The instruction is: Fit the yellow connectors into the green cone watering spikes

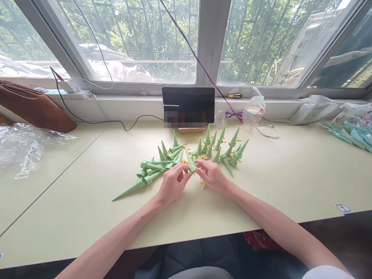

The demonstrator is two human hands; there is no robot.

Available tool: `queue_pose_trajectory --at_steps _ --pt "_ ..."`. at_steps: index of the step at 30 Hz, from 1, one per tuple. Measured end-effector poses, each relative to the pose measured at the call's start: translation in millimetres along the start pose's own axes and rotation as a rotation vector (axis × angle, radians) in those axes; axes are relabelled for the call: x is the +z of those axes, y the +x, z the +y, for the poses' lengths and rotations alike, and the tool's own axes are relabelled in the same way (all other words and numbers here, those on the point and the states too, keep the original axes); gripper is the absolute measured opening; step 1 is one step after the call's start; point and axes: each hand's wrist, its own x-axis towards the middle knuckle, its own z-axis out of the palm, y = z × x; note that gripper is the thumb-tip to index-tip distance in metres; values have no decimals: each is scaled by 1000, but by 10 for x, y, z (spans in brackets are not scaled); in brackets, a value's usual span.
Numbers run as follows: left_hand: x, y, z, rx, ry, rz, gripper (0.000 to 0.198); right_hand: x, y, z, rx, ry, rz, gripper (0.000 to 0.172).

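A green cone-shaped plastic spike [190,159] is between my two hands, its narrow end pointing away from me. My left hand [174,180] pinches it from the left near the wide end. From the right, the fingertips of my right hand [213,176] close on the same end. To the left lies a pile of similar green spikes [154,170], mostly on their sides. On the right, several spikes fitted with yellow tap-like pieces [238,153] stand point up, and some lean. Loose small yellow pieces [203,183] lie beside my right hand, partly hidden by it.
A dark tablet [188,102] leans on a stand at the back of the pale table [276,186]. Clear plastic wrap [26,147] and a brown bag [31,104] are at left. A tied plastic bag [254,110], a white cable [270,131] and bagged turquoise items [351,133] are at right.
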Motion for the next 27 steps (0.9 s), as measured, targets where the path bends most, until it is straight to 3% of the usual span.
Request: queue_pose_trajectory --at_steps 8,12,15,27 --pt "-37 22 62 -84 -99 -34 15 30 -11 -23 -35 18 38 33" --pt "-75 57 104 -288 -382 -126 26 23 -7 -42 -34 2 94 31" --pt "-88 92 106 -380 -526 -109 31 34 -12 -22 -47 -15 88 33" --pt "-81 102 95 -414 -523 -109 33 76 -20 15 -91 -121 14 35"
